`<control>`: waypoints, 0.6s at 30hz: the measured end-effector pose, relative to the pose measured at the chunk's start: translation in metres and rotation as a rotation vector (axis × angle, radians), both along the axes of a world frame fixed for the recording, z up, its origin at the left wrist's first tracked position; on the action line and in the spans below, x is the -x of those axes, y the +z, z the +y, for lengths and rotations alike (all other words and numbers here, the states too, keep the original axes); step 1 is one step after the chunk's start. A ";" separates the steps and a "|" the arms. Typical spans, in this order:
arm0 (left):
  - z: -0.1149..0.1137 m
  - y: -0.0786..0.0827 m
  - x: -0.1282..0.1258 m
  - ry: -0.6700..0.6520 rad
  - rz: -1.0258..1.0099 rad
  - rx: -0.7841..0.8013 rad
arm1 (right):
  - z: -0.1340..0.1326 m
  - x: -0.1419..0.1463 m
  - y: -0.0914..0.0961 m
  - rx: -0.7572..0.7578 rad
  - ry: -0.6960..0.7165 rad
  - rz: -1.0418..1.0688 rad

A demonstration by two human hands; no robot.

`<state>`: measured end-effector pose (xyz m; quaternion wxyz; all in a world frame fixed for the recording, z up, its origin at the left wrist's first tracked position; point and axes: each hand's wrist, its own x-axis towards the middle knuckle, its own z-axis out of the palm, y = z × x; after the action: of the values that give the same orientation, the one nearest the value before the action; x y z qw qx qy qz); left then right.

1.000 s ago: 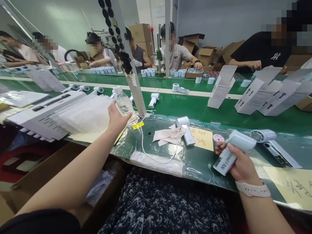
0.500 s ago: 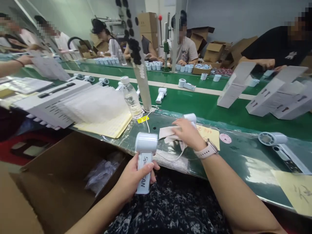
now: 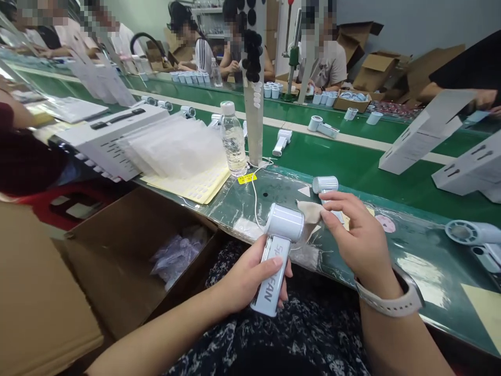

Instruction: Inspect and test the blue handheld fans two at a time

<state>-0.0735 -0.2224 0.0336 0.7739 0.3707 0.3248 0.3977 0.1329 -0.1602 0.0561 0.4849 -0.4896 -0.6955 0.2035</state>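
My left hand (image 3: 254,277) is wrapped around the handle of a pale blue handheld fan (image 3: 285,222), its round head up and dark lettering showing along the grip. My right hand (image 3: 358,237) pinches a small beige cloth (image 3: 312,213) between thumb and fingers. The cloth hangs just right of the fan's head; whether the two touch I cannot tell. Behind my right fingers a second pale blue fan (image 3: 325,184) lies on the bench, partly covered by the hand. A thin white cable (image 3: 256,201) runs across the bench near the held fan.
A water bottle (image 3: 234,141) stands by a metal post (image 3: 254,117). Left of it are translucent bags (image 3: 176,151) on yellow sheets (image 3: 195,193). An open cardboard box (image 3: 117,261) sits below the bench edge. Another fan (image 3: 473,232) lies right. Co-workers sit beyond the green conveyor (image 3: 352,162).
My right hand has lifted the cloth off the bench and brought it toward the held fan. The view has turned left, and the fan in my left hand is tilted more.
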 end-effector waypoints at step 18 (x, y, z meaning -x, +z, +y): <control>-0.010 0.010 -0.008 -0.021 0.340 -0.153 | -0.032 0.035 -0.009 0.228 0.307 0.323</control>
<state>-0.0656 -0.2325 0.0435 0.6815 0.4940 0.4157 0.3446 0.0982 -0.1917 0.0475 0.4945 -0.3909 -0.6479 0.4277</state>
